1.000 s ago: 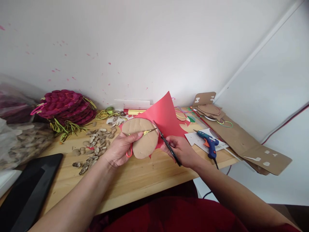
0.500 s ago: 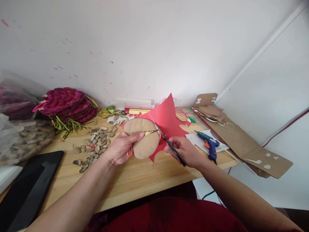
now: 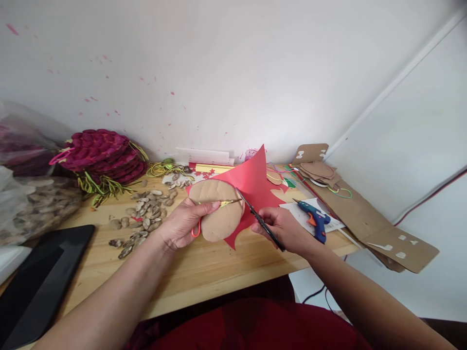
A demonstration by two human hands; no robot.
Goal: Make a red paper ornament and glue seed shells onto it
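Cardboard disc [image 3: 219,219] half-hides red paper [image 3: 256,179]; left hand [image 3: 179,226] pinches both; right hand [image 3: 285,228] grips scissors [image 3: 261,221].

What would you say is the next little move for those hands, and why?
Probably another short snip, with the left hand turning the piece a little. The scissors in the right hand have their blades at the red paper, right by the rim of the cardboard oval, and red juts out in points above and below that oval.

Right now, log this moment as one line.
left hand: holds cardboard oval against red paper | right hand: holds scissors, blades at paper beside oval edge | glue gun: lying on table
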